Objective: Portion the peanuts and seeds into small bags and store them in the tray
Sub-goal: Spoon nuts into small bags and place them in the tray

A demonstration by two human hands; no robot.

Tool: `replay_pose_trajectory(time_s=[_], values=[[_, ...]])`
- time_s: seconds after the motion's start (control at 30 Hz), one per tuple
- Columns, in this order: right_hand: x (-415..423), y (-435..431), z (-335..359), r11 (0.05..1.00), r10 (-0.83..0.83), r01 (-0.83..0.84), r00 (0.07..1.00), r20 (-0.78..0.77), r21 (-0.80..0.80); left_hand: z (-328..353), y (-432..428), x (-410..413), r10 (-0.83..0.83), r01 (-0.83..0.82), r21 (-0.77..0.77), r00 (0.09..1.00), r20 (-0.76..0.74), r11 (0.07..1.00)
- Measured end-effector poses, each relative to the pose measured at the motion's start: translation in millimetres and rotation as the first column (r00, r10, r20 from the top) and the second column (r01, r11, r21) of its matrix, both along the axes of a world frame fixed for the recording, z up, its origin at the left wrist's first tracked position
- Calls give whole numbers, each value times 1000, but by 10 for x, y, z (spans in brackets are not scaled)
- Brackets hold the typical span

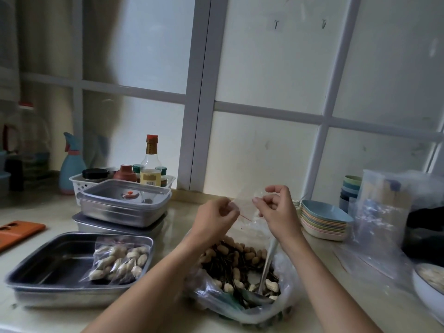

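Observation:
Both hands hold a small clear zip bag (247, 207) above the counter: my left hand (216, 218) pinches its left top edge and my right hand (276, 210) pinches its right top edge. Below them a large plastic bag (286, 306) lies open, full of peanuts and dark seeds (230, 258), with a metal spoon (266, 263) stuck in it. To the left a steel tray (48, 265) holds one filled small bag of peanuts (120, 263) at its right side.
Two lidded steel containers (122, 203) are stacked behind the tray, with a white basket of bottles (77, 181) behind them. A stack of coloured plates (324, 219) and clear plastic bags (379, 219) sit at the right. An orange phone case (16, 233) lies far left.

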State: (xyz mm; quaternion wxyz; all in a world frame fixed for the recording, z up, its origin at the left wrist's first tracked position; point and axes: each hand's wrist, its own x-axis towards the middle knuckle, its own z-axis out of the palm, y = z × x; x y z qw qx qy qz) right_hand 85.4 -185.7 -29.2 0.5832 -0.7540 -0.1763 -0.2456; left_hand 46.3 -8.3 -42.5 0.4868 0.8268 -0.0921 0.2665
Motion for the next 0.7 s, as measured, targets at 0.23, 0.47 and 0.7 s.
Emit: replay_pose_trajectory(time_s=[0.23,0.47,0.7], values=[[-38,-9,-30,999,11,-4,986,-166,43,86,-23,-150,-306,210,-478,943,-132,853],[-120,37,-46,927,-184,193,981,57,-321,62,3,-145,-240,140,-547,964,-116,825],[-304,157,11,924,146,-139,989,-7,-356,24,4,-124,-245,163,-528,965,-89,834]])
